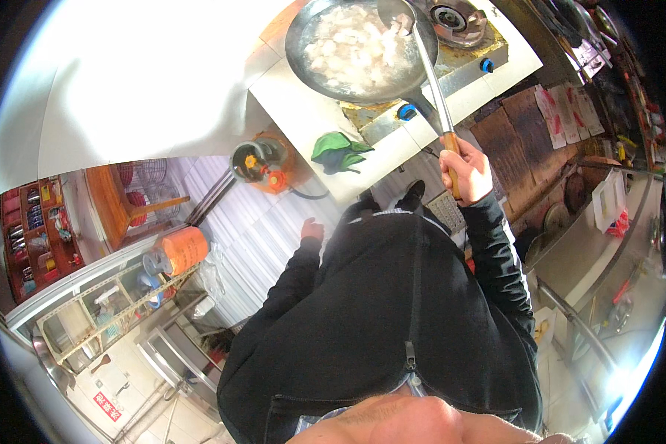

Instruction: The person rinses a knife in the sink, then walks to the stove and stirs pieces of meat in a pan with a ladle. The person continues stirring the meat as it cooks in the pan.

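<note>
My right hand (469,172) grips the wooden handle of a long metal wok ladle (434,83). The ladle's bowl tilts over the far right side of a dark wok (341,94) and carries some pale pieces. Inside the wok, many pale food pieces (355,44) lie in cloudy, bubbling liquid. The wok sits on a gas stove (386,125) with blue knobs, its own handle pointing back towards me. Low at my left side hangs my left hand (312,229), away from the counter; its fingers are too small to make out clearly.
A green cloth (338,151) lies on the white counter's corner (341,186). Beside the counter, an orange gas cylinder (266,166) with a hose stands on the floor. A second burner (449,19) is right of the wok. Another orange cylinder (186,250) and a metal rack (83,327) are at left.
</note>
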`<state>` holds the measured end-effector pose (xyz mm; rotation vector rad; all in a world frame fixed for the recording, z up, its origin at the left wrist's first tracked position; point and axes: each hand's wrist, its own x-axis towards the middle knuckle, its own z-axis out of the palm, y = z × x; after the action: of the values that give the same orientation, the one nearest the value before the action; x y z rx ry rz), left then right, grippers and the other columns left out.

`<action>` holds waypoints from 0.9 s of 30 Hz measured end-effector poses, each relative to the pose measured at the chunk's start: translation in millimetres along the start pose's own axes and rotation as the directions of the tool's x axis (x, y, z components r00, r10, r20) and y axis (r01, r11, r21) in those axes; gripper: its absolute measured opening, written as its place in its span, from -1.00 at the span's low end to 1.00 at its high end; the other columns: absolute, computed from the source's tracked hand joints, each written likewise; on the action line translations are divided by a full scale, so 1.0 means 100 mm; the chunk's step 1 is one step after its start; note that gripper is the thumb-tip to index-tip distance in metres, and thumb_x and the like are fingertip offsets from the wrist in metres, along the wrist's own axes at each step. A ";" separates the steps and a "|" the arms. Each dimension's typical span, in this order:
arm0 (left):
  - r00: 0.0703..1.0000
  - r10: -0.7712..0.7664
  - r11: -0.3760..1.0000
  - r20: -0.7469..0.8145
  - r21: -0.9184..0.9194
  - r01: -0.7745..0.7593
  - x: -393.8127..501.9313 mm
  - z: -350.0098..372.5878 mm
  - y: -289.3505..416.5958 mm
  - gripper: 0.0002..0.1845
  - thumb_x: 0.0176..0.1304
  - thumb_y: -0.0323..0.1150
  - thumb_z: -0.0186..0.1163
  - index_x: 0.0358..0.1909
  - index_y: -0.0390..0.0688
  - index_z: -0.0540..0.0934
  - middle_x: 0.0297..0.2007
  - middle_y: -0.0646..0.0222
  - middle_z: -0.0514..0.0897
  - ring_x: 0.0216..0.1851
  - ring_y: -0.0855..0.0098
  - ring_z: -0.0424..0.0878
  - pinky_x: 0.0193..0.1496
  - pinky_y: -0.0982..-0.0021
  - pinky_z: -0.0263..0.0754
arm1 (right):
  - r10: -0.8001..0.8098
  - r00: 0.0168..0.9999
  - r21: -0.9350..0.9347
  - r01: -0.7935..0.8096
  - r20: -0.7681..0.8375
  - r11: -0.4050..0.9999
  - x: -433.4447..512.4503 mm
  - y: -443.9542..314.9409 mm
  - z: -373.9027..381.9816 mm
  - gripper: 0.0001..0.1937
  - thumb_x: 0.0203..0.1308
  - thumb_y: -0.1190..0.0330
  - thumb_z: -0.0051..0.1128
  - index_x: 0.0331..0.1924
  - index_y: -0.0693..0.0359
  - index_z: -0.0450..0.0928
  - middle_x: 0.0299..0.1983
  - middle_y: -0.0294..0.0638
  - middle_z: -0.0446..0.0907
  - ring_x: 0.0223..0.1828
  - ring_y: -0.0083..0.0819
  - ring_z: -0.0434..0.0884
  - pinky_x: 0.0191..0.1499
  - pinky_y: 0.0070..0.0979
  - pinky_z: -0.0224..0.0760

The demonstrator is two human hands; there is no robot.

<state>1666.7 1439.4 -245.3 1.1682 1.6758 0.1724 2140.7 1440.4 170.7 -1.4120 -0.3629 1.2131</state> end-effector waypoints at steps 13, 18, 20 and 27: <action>0.998 -0.033 0.999 -0.048 0.035 0.035 -0.03 0.01 0.03 -0.52 0.22 -0.32 0.22 0.15 -0.32 0.44 -0.39 0.26 0.71 -0.27 0.30 0.67 -0.07 0.32 0.56 | 0.145 0.968 0.163 -0.180 0.207 0.970 -0.20 -0.02 -0.42 -0.53 0.35 0.40 -0.06 0.29 0.45 0.30 -0.47 -0.26 0.43 -0.71 -0.62 0.32 -0.64 -0.65 0.20; 0.999 -0.001 0.999 -0.054 0.047 0.003 0.00 -0.01 0.01 -0.47 0.21 -0.34 0.24 0.20 -0.31 0.40 -0.37 0.25 0.72 -0.32 0.31 0.68 -0.17 0.34 0.58 | 0.108 0.919 0.415 -0.273 0.378 0.868 -0.23 0.10 -0.49 -0.50 0.33 0.36 -0.03 0.28 0.47 0.29 -0.49 -0.26 0.42 -0.74 -0.59 0.32 -0.68 -0.62 0.21; 0.999 0.002 1.000 -0.044 0.028 -0.001 0.09 0.00 -0.11 -0.45 0.18 -0.37 0.24 0.21 -0.32 0.40 -0.32 0.19 0.72 -0.32 0.29 0.69 -0.19 0.32 0.59 | 0.094 0.907 0.466 -0.298 0.410 0.833 -0.24 0.19 -0.52 -0.49 0.32 0.35 -0.01 0.28 0.47 0.29 -0.50 -0.25 0.42 -0.75 -0.58 0.32 -0.69 -0.61 0.22; 0.979 0.197 0.966 -0.057 0.181 -0.184 0.39 0.04 -0.48 -0.42 0.12 -0.42 0.24 0.22 -0.36 0.40 -0.19 0.05 0.71 -0.33 0.24 0.72 -0.21 0.28 0.62 | 0.024 0.867 0.554 -0.339 0.497 0.761 -0.29 0.53 -0.63 -0.41 0.24 0.35 0.08 0.31 0.48 0.26 -0.52 -0.21 0.45 -0.75 -0.54 0.35 -0.66 -0.56 0.22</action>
<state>1641.3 1442.0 -301.7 1.4728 1.6683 0.1932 2157.7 1368.6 123.8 -0.5657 -0.1076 1.6534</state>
